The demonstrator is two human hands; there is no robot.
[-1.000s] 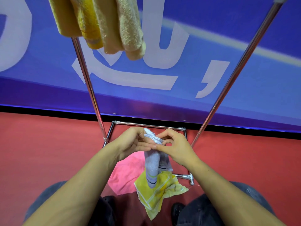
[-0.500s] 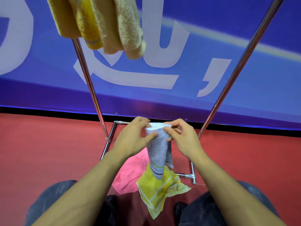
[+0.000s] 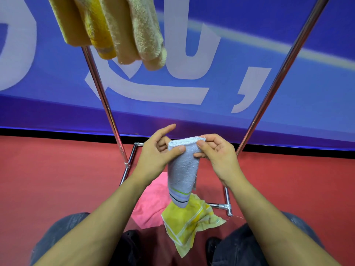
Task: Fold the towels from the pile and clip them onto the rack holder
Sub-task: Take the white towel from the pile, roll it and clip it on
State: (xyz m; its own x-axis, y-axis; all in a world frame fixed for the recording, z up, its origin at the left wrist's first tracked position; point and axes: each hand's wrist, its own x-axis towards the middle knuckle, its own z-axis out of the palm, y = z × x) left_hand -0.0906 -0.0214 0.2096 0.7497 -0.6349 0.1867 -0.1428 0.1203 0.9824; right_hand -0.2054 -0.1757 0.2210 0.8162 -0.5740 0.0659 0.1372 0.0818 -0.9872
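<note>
I'm holding the folded light blue towel point(image 3: 182, 166) up in front of me, both hands on its top edge. My left hand point(image 3: 156, 153) is pinching the left top corner, thumb pressing the front face, index finger sticking out straight and free above. My right hand point(image 3: 216, 153) is pinching the right top corner between thumb and curled fingers. The towel is hanging down narrow from my grip, striped end at the bottom, dangling just above the yellow towel point(image 3: 189, 219) that is lying crumpled on the red floor point(image 3: 57, 179). A pink towel point(image 3: 151, 204) is lying beside the yellow one, partly behind my left forearm. Both are sitting inside the chrome rack base point(image 3: 223, 206). The rack's two uprights point(image 3: 101, 96) are rising either side of my hands. At top left, several yellow and beige towels point(image 3: 115, 29) are hanging down already; what is fastening them up is out of frame. Blue banner with white lettering point(image 3: 192, 83) is running behind.
</note>
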